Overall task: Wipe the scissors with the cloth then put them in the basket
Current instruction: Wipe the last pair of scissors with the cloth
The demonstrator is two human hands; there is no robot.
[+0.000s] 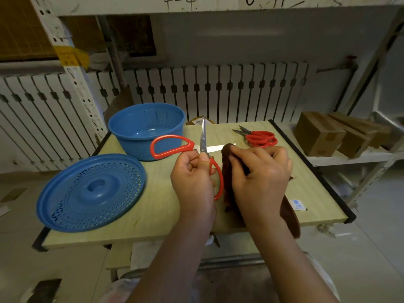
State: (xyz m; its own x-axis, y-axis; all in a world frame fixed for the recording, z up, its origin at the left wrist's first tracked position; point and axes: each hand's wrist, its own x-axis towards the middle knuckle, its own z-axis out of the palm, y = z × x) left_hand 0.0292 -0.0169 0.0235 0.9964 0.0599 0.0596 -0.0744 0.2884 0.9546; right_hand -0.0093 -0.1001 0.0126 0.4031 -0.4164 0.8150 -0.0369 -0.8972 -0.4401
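While left hand (192, 171) grips opened scissors (204, 147) mid-table and right hand (260, 171) pinches cloth (227, 171) over one blade, wiping underway; basket (146, 130), far-left corner, awaits them.

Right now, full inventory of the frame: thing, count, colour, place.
open scissors: 1, red handles, held over the table, blades spread
second scissors: 1, red handles, lying far right on the table
cloth: 1, brown, wrapped round one blade, tail hanging off the near edge
basket: 1, blue, far left on the table, nothing in it
lid: 1, blue perforated, near left, off the basket
table: 1, light wood
sachet: 1, white, near right
cardboard boxes: several, brown, shelf at right
left hand: grips the scissors
right hand: holds the cloth
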